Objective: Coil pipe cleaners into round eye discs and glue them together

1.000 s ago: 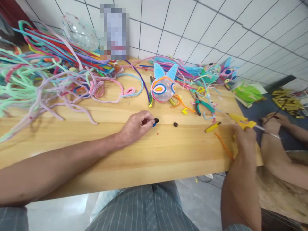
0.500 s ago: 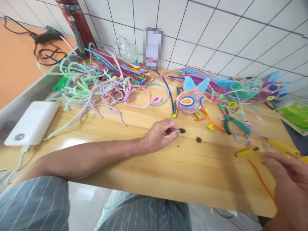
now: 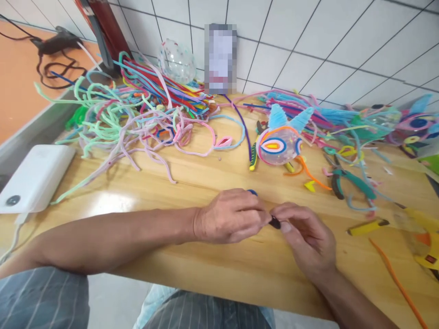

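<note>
My left hand [image 3: 233, 217] and my right hand [image 3: 310, 240] meet over the front of the table, both with closed fingers. Pinched between their fingertips is a small black oval piece [image 3: 275, 222]; its material is too small to make out. A bit of something blue [image 3: 252, 192] shows behind my left knuckles, mostly hidden. Beyond my hands sits a clear ball [image 3: 279, 148] with fuzzy blue ears and an eye of coloured rings, partly resting over green-and-yellow handled pliers [image 3: 253, 157].
Teal-handled pliers [image 3: 355, 183], a yellow cutter [image 3: 366, 227], an orange pipe cleaner [image 3: 396, 278] and a yellow glue gun [image 3: 423, 237] lie right. Tangled pipe cleaners [image 3: 137, 132] cover the back left. A white power bank [image 3: 37, 178] and a phone [image 3: 221, 59] are also there.
My right hand has come left from beside the glue gun to meet my left hand at the black piece. The second dark piece on the table no longer shows. The view has shifted slightly.
</note>
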Action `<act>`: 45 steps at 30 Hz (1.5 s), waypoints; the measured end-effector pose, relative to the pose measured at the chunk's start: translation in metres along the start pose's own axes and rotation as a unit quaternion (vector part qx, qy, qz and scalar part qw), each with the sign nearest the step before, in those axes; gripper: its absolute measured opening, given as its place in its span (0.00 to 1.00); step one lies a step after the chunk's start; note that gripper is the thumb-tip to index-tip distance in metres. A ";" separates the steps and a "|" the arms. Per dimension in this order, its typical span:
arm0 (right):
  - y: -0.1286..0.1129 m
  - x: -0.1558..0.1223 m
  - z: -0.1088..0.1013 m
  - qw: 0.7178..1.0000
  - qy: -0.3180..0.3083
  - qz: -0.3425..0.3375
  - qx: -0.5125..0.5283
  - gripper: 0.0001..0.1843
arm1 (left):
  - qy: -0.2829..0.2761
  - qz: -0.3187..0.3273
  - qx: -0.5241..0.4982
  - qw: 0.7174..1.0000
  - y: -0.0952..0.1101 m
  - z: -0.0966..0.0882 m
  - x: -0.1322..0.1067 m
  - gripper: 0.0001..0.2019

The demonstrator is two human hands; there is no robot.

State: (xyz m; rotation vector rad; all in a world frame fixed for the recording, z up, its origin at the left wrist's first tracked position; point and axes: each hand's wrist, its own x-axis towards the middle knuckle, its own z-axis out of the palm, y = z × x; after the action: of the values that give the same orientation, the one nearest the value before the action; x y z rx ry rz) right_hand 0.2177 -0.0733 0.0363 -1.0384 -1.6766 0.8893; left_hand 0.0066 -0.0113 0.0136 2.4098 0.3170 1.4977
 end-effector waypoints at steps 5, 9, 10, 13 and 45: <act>0.000 0.000 -0.003 0.999 -0.025 0.008 0.023 0.09 | -0.017 0.005 0.023 1.000 0.000 0.000 -0.001 0.02; 0.005 0.000 -0.007 0.999 -0.040 -0.003 0.005 0.12 | -0.035 0.001 0.023 0.999 0.000 0.000 -0.001 0.02; 0.006 0.000 -0.008 0.999 -0.044 -0.009 -0.001 0.13 | -0.038 -0.001 0.021 0.999 0.000 0.000 -0.001 0.02; 0.008 0.001 -0.011 0.998 -0.055 -0.033 -0.023 0.15 | -0.046 -0.004 0.009 0.999 0.001 -0.001 -0.001 0.03; 0.013 0.005 -0.015 0.996 -0.057 -0.012 -0.071 0.04 | -0.083 -0.034 -0.028 0.996 -0.003 0.001 -0.007 0.07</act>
State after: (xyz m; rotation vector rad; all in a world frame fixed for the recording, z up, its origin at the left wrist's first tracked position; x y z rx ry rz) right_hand 0.2341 -0.0624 0.0312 -1.0776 -1.8651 0.8369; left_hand 0.0039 -0.0112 0.0062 2.4339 0.3133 1.2507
